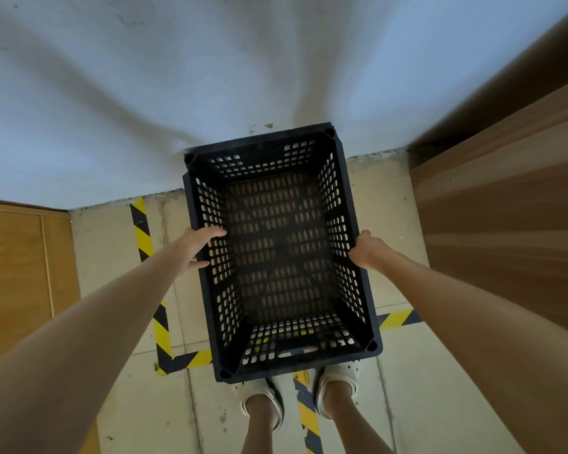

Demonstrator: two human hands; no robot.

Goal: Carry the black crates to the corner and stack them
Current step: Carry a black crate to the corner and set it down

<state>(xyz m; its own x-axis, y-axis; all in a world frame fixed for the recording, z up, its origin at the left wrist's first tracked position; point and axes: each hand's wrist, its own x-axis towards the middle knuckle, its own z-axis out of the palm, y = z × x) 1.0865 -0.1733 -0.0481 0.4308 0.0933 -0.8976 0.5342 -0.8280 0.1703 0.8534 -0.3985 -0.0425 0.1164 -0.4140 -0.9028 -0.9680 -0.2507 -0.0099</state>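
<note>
So the person is standing right at the wall, looking straight down into a black crate [281,253] held out in front of them by its two long sides. The crate is empty, perforated all over, with its open top facing the camera. Its far short end is up against or very near the pale blue-white wall [177,77], hard to say if it actually touches. Its near end hangs just over the toes of the white shoes [336,385].

The left hand [199,245] is on the left rim, fingers curled over the top edge into the crate and thumb down on the outside, so it's gripping that rim. The right hand [366,250] is on the right rim, closed round the edge in a fist-like hold; the fingertips themselves are tucked out of sight.

Whether the crate is resting on the floor or being held above it can't be told from this angle.

Under and around it there's beige tiled floor [404,388] with yellow-and-black hazard tape [159,326] marking out a box shape. A dark wood-grain panel [505,217] stands on the right, and a lighter wooden cabinet [17,263] on the left.
</note>
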